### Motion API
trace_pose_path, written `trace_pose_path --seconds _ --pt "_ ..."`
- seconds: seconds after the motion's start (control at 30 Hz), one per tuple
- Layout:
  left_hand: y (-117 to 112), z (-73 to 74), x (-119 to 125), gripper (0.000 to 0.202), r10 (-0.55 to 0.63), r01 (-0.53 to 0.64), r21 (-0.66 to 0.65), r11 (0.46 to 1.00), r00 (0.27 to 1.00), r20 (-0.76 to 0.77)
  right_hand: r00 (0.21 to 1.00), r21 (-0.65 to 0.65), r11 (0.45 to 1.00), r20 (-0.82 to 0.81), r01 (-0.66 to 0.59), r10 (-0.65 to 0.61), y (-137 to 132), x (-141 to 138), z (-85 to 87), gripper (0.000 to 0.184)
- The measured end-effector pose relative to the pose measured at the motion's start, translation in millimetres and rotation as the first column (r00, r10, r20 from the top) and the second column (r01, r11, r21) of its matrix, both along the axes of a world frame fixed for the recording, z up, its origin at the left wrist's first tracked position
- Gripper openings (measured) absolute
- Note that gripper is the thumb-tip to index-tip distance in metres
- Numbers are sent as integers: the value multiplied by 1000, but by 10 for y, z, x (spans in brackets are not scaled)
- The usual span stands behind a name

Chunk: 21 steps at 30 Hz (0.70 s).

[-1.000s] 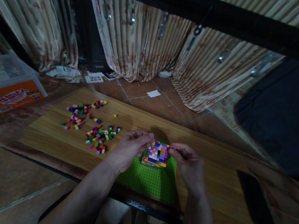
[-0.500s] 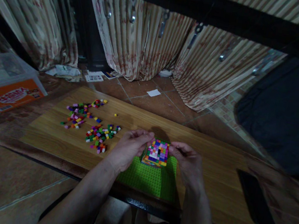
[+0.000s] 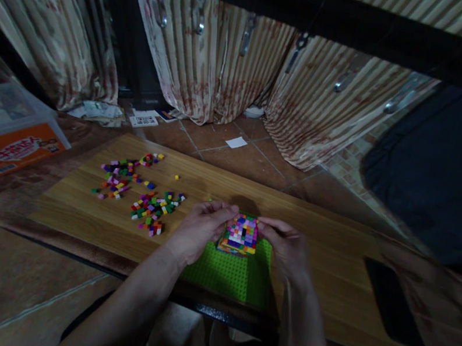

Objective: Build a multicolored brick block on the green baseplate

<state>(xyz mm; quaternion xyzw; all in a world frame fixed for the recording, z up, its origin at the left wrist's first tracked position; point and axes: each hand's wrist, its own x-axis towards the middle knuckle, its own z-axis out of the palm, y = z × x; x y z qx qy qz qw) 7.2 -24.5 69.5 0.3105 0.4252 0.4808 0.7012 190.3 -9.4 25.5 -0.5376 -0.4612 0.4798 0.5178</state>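
A boxy structure of many-coloured toy bricks [image 3: 240, 235] stands on a green studded baseplate [image 3: 224, 278] near the table's front edge. My left hand [image 3: 203, 227] is closed at its left side, thumb and fingertips at the upper left corner. At the upper right corner my right hand [image 3: 286, 244] pinches with thumb and forefinger against the structure. Whether a small loose brick sits in either pinch cannot be made out. A small dark gap shows in the structure's top.
Loose bricks [image 3: 154, 207] lie in scattered piles on the left of the wooden table [image 3: 323, 259]. A black phone-like slab [image 3: 393, 303] rests at the right. A clear plastic box with an orange label [image 3: 8, 150] stands at far left.
My right hand has shifted slightly left, closer against the structure's upper right corner. My left hand keeps nearly the same place. The whole view has moved a little.
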Motion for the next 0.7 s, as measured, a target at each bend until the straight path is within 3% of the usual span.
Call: trace_pose_path --seconds 0.2,0.3,0.4,0.6,0.7 --pt "-24 3 32 30 1 0 -39 999 1000 10 1000 29 999 -15 -18 18 -25 1 -34 21" --pt "-32 0 51 33 14 -15 -58 998 1000 -4 998 76 995 -10 62 -61 -47 -2 8 21" --pt "-38 -7 74 38 15 -15 -47 999 1000 7 989 208 970 44 126 -138 -84 -39 115 13" --pt "-45 -13 101 41 -49 51 -30 998 997 52 957 382 912 288 -148 35 -184 -253 331 17" --pt "-47 -11 100 42 -88 90 -33 995 994 67 934 408 891 354 -199 46 -202 -330 343 17"
